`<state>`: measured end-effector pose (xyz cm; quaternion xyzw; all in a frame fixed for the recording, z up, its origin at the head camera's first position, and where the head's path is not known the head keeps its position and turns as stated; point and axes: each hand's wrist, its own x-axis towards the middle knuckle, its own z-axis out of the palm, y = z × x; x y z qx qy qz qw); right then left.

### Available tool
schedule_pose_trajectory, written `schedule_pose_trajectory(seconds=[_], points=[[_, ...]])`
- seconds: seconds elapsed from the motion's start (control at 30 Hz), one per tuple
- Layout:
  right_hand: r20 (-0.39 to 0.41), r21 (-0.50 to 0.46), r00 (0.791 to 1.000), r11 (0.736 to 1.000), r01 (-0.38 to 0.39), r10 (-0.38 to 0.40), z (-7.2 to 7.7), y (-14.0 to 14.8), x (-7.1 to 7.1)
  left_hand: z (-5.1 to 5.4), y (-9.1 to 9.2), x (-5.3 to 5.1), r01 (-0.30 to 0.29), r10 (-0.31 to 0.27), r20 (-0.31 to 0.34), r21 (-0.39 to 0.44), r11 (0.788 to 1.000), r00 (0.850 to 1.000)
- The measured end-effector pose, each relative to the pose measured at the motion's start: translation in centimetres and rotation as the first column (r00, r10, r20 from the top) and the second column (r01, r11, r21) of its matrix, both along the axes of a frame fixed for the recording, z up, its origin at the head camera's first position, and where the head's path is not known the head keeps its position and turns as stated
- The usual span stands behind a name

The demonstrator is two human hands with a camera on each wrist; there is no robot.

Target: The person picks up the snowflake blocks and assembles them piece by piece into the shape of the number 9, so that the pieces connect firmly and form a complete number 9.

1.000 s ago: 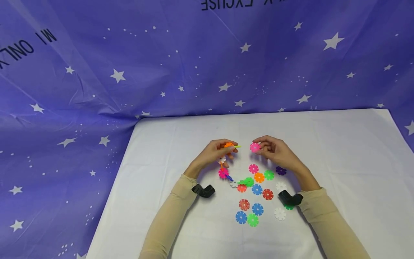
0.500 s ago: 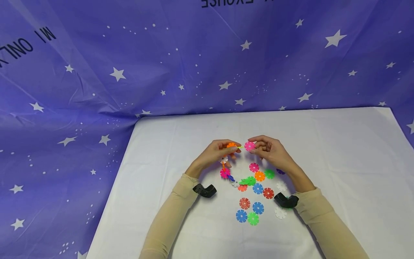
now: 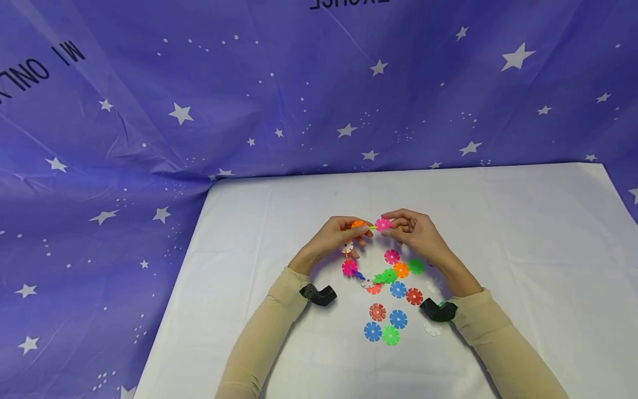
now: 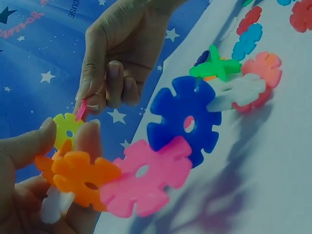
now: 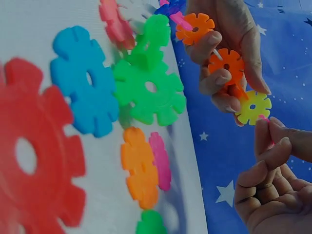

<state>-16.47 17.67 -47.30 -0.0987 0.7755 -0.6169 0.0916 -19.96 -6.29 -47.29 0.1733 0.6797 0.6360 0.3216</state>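
In the head view my left hand (image 3: pixel 333 235) pinches the yellow disc (image 5: pixel 253 107) at the end of a chain of notched discs. The chain runs down through an orange disc (image 3: pixel 358 225), a white one, a pink one (image 3: pixel 349 267), a blue one (image 4: pixel 185 119) and green ones (image 3: pixel 389 276). My right hand (image 3: pixel 422 235) pinches a pink disc (image 3: pixel 382 224) between thumb and forefinger, its edge against the yellow disc. The wrist views show the two discs meeting edge to edge, at an angle; how deep the notches sit I cannot tell.
Loose discs lie on the white cloth (image 3: pixel 279 221) below the hands: blue (image 3: pixel 398 289), red (image 3: pixel 414 296), orange (image 3: pixel 401 270), light green (image 3: pixel 391 335), white and others. Black wrist mounts (image 3: pixel 319 295) hang by both sleeves. A purple star-patterned curtain (image 3: pixel 279 83) stands behind the table.
My right hand has moved left with the pink disc, closing the gap to the yellow one. My left hand and the chain have shifted slightly right.
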Motion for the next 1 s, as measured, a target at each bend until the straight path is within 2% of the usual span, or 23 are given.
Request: schedule_pose_trajectory(seconds=[0.23, 0.43, 0.53, 0.63, 0.7, 0.8, 0.9, 1.0], points=[[-0.025, -0.008, 0.999, 0.999, 0.045, -0.045, -0.3, -0.9, 0.2, -0.5, 0.2, 0.1, -0.053, 0.053, 0.046, 0.019, 0.998, 0.998], [-0.021, -0.006, 0.998, 0.998, 0.064, -0.064, -0.3, -1.2, 0.3, -0.5, 0.3, 0.1, -0.049, 0.049, 0.019, 0.005, 0.999, 0.999], [-0.028, -0.009, 0.998, 0.999, 0.047, -0.047, -0.1, -1.0, 0.3, -0.2, 0.3, 0.0, -0.042, 0.041, -0.012, -0.026, 0.999, 0.999], [-0.052, 0.013, 0.998, 1.000, -0.020, 0.020, -0.1, -0.4, 0.0, 0.2, 0.1, -0.1, -0.028, 0.017, -0.121, -0.093, 0.995, 0.992], [-0.073, 0.062, 0.994, 0.995, -0.078, 0.083, -0.2, 0.4, -0.3, 0.4, -0.1, -0.3, -0.020, -0.009, -0.214, -0.135, 0.991, 0.977], [-0.094, 0.194, 0.980, 0.969, -0.153, 0.174, -0.6, 1.8, -0.7, 0.5, -0.6, -0.6, -0.024, -0.048, -0.355, -0.197, 0.980, 0.934], [-0.074, 0.325, 0.963, 0.919, -0.224, 0.261, -0.9, 2.7, -0.8, 0.4, -1.1, -0.7, -0.029, -0.094, -0.453, -0.258, 0.966, 0.886], [-0.045, 0.432, 0.931, 0.847, -0.310, 0.363, -1.0, 2.8, -0.8, 0.3, -1.3, -0.8, -0.042, -0.137, -0.531, -0.312, 0.949, 0.836]])
